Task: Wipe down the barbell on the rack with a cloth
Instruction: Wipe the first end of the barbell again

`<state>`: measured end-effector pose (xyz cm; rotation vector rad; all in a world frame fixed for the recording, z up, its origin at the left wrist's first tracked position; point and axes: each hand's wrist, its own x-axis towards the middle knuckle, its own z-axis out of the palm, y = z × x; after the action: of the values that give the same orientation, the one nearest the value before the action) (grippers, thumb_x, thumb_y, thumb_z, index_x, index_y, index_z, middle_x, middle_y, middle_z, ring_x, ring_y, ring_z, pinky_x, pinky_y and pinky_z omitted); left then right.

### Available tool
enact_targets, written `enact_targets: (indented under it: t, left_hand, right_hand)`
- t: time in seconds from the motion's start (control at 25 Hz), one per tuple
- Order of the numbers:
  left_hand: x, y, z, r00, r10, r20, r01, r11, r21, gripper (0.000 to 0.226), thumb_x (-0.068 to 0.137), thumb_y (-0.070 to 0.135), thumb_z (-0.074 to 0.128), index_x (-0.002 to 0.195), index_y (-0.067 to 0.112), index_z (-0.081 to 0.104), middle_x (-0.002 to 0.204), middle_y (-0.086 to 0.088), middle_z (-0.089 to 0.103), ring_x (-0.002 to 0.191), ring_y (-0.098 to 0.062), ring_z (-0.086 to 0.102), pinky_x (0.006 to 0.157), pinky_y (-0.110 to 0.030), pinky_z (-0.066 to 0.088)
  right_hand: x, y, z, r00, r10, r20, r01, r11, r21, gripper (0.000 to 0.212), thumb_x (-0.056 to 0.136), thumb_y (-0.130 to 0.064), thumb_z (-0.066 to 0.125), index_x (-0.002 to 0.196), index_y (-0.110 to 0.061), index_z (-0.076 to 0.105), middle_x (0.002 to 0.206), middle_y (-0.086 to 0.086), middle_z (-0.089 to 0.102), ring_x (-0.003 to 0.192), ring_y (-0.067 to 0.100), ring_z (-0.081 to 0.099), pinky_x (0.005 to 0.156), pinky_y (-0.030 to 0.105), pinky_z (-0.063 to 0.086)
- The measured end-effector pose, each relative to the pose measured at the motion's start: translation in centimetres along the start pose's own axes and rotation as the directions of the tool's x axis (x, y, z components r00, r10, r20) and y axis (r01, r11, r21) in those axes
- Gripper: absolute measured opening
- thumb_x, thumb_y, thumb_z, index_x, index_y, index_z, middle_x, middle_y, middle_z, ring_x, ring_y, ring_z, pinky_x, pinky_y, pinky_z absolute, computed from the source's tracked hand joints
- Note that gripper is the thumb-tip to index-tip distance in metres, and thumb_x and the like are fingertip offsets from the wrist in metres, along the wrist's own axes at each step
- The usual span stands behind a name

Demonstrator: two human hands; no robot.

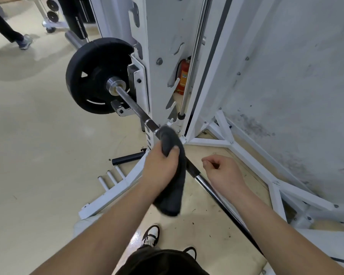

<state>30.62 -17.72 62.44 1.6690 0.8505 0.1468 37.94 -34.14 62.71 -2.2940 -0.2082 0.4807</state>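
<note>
A steel barbell (136,109) runs diagonally from a black weight plate (91,76) at upper left down to the lower right, resting on the white rack (167,46). My left hand (160,167) grips a dark grey cloth (172,193), which is draped over the bar's middle and hangs below it. Just right of the bar, my right hand (222,169) hovers loosely curled with nothing in it, apart from the bar.
A stained wall (296,76) stands close on the right. White rack base beams (246,155) cross the floor. A red fire extinguisher (184,76) sits behind the rack. Another person's legs (12,34) are at the upper left. My shoes (151,235) show below.
</note>
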Motion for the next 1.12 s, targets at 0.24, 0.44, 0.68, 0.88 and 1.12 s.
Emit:
enact_targets:
  t: [0.24, 0.44, 0.68, 0.88, 1.12]
  left_hand:
    - [1.4, -1.2, 5.7, 0.86, 0.317, 0.4, -0.503, 0.391, 0.771, 0.032, 0.096, 0.039, 0.051, 0.122, 0.022, 0.058, 0.123, -0.006, 0.05, 0.099, -0.033, 0.051, 0.079, -0.044, 0.052]
    - [2.9, -2.6, 3.4, 0.73, 0.45, 0.514, -0.675, 0.361, 0.643, 0.03, 0.097, 0.031, 0.052, 0.126, 0.031, 0.062, 0.122, 0.005, 0.057, 0.105, -0.024, 0.057, 0.078, -0.038, 0.052]
    - [9.6, -1.6, 0.4, 0.866, 0.464, 0.19, -0.441, 0.526, 0.727, 0.024, 0.098, 0.022, 0.055, 0.119, 0.024, 0.064, 0.117, 0.002, 0.06, 0.105, -0.027, 0.06, 0.075, -0.041, 0.056]
    - [12.6, -2.4, -3.4, 0.718, 0.515, 0.468, -0.686, 0.414, 0.598, 0.028, 0.096, 0.027, 0.054, 0.123, 0.028, 0.062, 0.116, 0.004, 0.06, 0.103, -0.024, 0.061, 0.072, -0.042, 0.057]
    - [19.1, -1.4, -7.6, 0.796, 0.526, 0.299, -0.58, 0.521, 0.627, 0.023, 0.091, 0.018, 0.059, 0.113, 0.022, 0.066, 0.113, 0.002, 0.064, 0.093, -0.027, 0.066, 0.072, -0.042, 0.056]
  right_hand:
    - [0.1, 1.1, -1.1, 0.999, -0.023, -0.024, 0.024, 0.999, 0.041, 0.017, 0.094, -0.01, 0.06, 0.086, 0.0, 0.071, 0.09, 0.018, 0.071, 0.088, 0.033, 0.065, 0.084, 0.046, 0.056]
    - [1.1, 1.5, -1.8, 0.998, -0.039, 0.039, 0.037, 0.998, 0.049, 0.021, 0.097, -0.013, 0.059, 0.085, -0.005, 0.074, 0.087, 0.012, 0.072, 0.084, 0.025, 0.066, 0.082, 0.04, 0.055]
    - [3.7, -0.3, 0.0, 0.995, -0.033, 0.091, 0.033, 0.999, -0.004, 0.021, 0.098, -0.015, 0.058, 0.086, -0.004, 0.072, 0.086, 0.014, 0.069, 0.081, 0.023, 0.066, 0.084, 0.039, 0.057]
    - [8.5, -4.7, 4.3, 0.995, 0.049, 0.091, -0.046, 0.998, -0.03, 0.022, 0.097, -0.017, 0.06, 0.083, -0.022, 0.076, 0.07, -0.012, 0.065, 0.072, 0.01, 0.06, 0.064, 0.021, 0.044]
    - [11.2, -9.3, 8.2, 0.989, 0.131, 0.07, -0.133, 0.991, 0.012, 0.016, 0.091, -0.018, 0.067, 0.078, -0.02, 0.075, 0.076, -0.01, 0.073, 0.077, 0.012, 0.068, 0.073, 0.025, 0.051]
